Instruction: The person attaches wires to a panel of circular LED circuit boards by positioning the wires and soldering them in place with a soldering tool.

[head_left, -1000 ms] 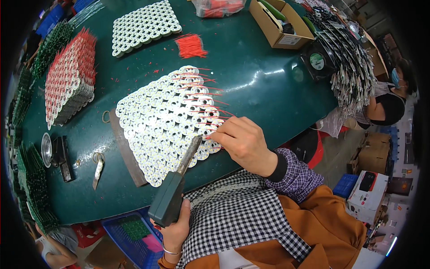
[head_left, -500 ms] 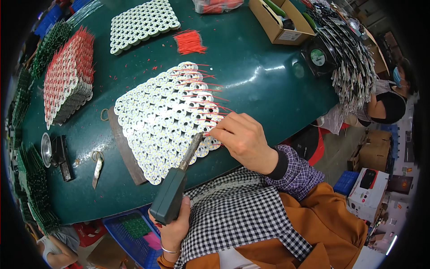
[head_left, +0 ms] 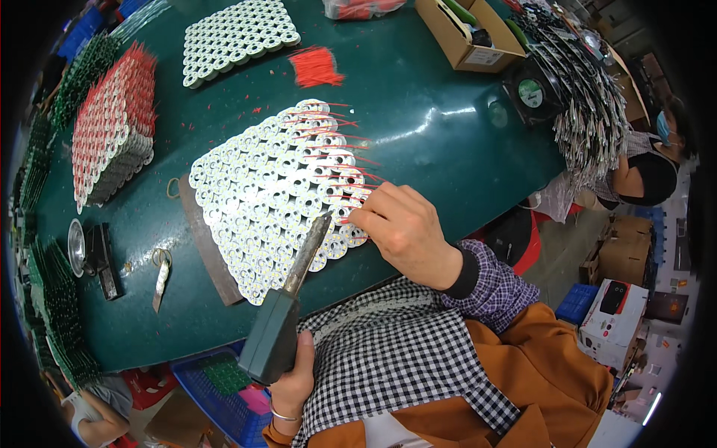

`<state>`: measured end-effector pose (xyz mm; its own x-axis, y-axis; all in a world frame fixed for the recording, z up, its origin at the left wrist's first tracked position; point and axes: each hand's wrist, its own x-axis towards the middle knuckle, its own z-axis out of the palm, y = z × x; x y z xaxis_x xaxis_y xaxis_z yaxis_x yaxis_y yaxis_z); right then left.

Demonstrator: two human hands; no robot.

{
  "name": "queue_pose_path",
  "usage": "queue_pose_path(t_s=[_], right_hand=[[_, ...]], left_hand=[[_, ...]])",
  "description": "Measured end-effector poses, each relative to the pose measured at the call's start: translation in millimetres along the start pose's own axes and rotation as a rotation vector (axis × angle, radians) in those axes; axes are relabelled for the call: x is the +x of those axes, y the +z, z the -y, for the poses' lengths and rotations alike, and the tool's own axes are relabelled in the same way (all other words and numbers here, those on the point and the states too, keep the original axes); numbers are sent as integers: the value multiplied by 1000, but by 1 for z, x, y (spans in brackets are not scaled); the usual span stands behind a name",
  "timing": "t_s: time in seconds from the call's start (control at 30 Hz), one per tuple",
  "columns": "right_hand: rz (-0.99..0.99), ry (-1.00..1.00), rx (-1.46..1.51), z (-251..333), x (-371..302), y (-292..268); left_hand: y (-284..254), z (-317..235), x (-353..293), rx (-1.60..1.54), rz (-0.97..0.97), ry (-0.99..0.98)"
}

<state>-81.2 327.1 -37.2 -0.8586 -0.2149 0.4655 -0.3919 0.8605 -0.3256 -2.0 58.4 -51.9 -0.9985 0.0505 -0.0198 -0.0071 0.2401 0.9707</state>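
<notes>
My left hand (head_left: pixel 296 382) grips a dark green soldering gun (head_left: pixel 270 336) from below. Its metal tip points up over a panel of joined round white circuit boards (head_left: pixel 258 196), close to my right fingers. At the panel's right edge, my right hand (head_left: pixel 407 233) has thumb and fingers pinched together on a thin red wire, mostly hidden by the fingers. Several more red wires (head_left: pixel 349 162) stick out to the right from the boards along that edge. The panel rests partly on a flat brown board (head_left: pixel 211 250).
A bundle of loose red wires (head_left: pixel 316 67) and a second white panel (head_left: pixel 237 37) lie farther back. Left stands a stack of panels with red wires (head_left: pixel 112 134). A solder spool (head_left: pixel 530 93) and cardboard box (head_left: pixel 478 52) sit back right; a co-worker (head_left: pixel 646 160) is beyond.
The soldering gun has shifted slightly left, its handle lower and its tip a little farther from my right fingers. My right hand stays almost where it was.
</notes>
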Motion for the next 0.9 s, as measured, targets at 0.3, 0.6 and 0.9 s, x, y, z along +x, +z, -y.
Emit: queue_pose_path(t_s=[0.3, 0.6, 0.9], right_hand=[[-62, 17, 38, 2, 1, 5], [-117, 15, 14, 5, 0, -1], [-20, -19, 90, 16, -16, 2]], left_hand=[[2, -18, 4, -58, 14, -26], [-2, -27, 0, -137, -71, -163], [-14, -11, -15, 25, 17, -135]])
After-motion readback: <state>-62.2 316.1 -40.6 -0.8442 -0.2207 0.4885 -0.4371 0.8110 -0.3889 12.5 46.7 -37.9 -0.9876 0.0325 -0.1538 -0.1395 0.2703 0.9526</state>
